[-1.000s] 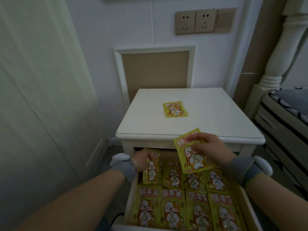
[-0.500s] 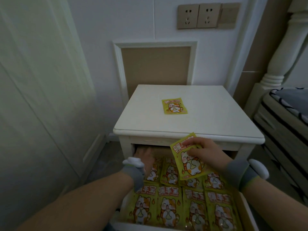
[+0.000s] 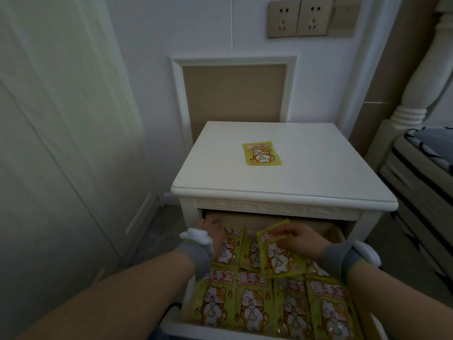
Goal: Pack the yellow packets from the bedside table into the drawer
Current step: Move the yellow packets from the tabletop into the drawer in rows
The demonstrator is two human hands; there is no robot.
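Head camera footage showed a white bedside table [image 3: 306, 168] at the centre of the frame, with its drawer [image 3: 210, 330] pulled out toward the bottom edge. One yellow packet [image 3: 261, 153] was left lying flat on the tabletop, slightly above centre. The drawer was seen lined with rows of packets [image 3: 250, 307] printed with a cartoon cat. At lower right, the right hand [image 3: 300, 239] was closed around the top edge of a held packet [image 3: 278, 253], which was tilted over the back row. At lower left, the left hand [image 3: 210, 229] was reached into the back left corner of the drawer, resting on a packet there; whether its fingers were curled or flat could not be told. Grey wristbands [image 3: 196, 256] were worn on both wrists. Wall sockets [image 3: 297, 18] were visible at upper right.
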